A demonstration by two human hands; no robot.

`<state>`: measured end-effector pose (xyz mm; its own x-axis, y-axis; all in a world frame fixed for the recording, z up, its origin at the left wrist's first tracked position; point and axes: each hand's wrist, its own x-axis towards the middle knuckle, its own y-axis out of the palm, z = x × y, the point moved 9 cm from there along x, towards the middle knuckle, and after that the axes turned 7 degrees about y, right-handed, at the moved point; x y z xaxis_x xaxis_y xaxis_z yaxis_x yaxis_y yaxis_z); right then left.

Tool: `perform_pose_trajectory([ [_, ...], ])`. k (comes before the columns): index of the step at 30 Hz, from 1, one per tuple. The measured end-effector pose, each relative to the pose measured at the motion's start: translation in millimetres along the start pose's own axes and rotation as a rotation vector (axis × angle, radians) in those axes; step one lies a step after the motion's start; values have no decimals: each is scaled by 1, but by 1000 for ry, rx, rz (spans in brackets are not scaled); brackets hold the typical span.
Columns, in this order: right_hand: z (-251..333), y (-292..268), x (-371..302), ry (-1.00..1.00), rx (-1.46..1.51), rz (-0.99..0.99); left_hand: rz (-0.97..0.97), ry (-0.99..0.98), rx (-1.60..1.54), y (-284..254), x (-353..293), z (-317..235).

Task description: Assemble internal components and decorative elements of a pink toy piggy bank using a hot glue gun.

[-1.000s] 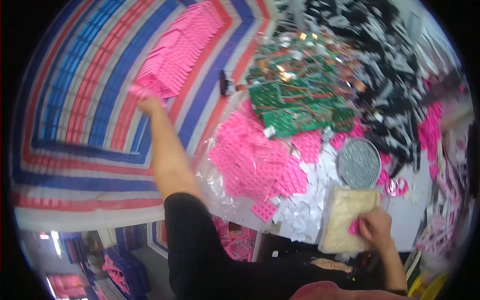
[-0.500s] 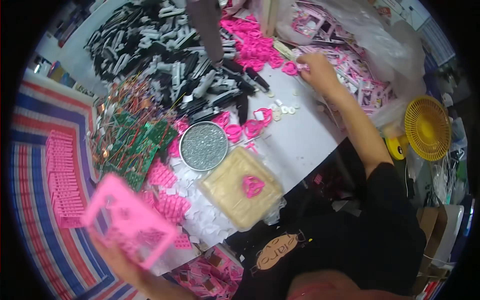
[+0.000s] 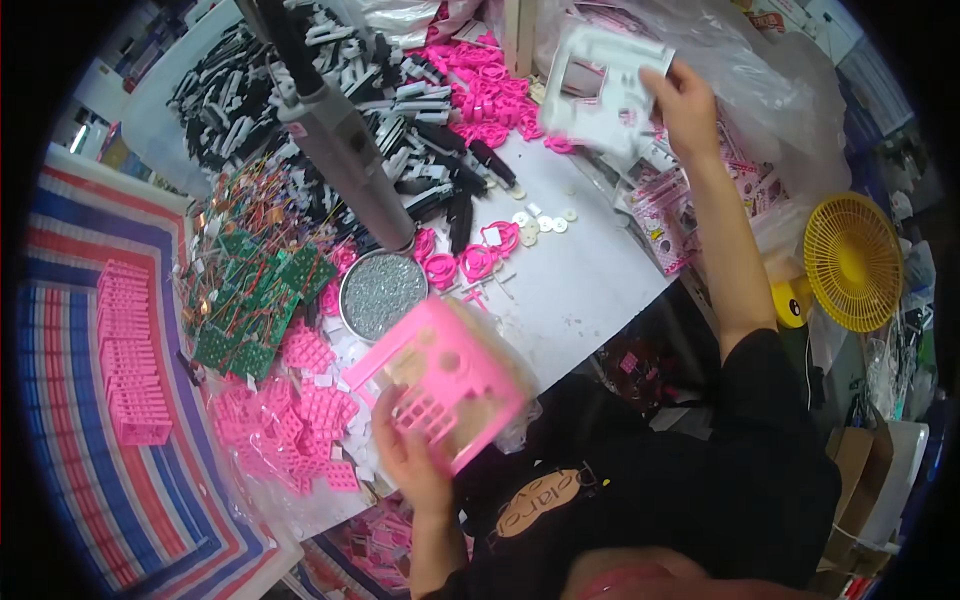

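While both hands grip plastic parts, the white table (image 3: 590, 280) lies between them.

Left hand (image 3: 415, 455) clasps a pink plastic frame (image 3: 445, 395), boxy, with a gridded panel and round holes, tilted above the table's near edge, close to the round tin of screws (image 3: 382, 293). Right hand (image 3: 685, 100) clutches a white plastic frame (image 3: 605, 90) of similar shape, raised over pink rings (image 3: 485, 95) at the far side.

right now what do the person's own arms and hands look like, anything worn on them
Both forearms are bare, with no gloves, rings or watch showing on the left hand or the right hand. The right arm ends in a short black sleeve at the shoulder. The left arm's upper part is hidden by the black shirt.
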<state>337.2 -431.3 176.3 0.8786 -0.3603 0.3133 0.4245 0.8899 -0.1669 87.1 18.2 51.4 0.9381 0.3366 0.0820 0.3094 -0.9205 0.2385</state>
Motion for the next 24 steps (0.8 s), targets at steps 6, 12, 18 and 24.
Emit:
perform_pose_trajectory([
  [6,79,109,-190,-219,-305,450,351,615,744,81,-9,-28],
  [12,99,187,-265,-373,-45,919,231,207,-75,73,-2,1],
  [18,107,199,-261,-440,-156,763,295,642,800,60,-5,-38],
  [24,129,158,-223,-594,-203,538,15,53,-100,15,11,-14],
])
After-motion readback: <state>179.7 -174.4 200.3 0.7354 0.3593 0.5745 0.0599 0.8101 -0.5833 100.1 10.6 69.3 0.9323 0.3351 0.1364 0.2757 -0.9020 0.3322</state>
